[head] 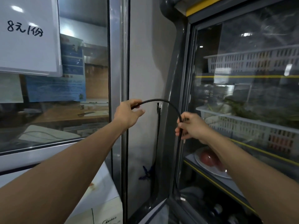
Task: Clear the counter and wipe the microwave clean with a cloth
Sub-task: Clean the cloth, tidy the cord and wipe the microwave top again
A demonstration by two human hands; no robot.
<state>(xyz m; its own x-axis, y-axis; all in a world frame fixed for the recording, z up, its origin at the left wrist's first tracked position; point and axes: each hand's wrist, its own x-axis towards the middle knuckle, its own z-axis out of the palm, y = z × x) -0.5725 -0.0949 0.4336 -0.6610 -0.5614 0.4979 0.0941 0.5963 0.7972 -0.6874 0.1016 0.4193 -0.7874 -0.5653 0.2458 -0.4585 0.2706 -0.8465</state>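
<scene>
Microwave [97, 202] lower left, white, nearest, top bare. Both arms out over it. Left hand [127, 113] pinching black cable [161, 101] near its end, by wall socket [159, 105]. Right hand [191, 126] curled round same cable where it drops beside fridge [242, 110]. Cable arched between hands. No cloth visible.

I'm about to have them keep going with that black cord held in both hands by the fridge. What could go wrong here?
1. The cord arches between the left hand and right hand; a hard pull may strain wherever it is plugged in, which is out of view.
2. It runs down along the glass fridge door edge and could snag there.
3. A second cord hangs from the wall socket close behind; it could get tangled.
</scene>
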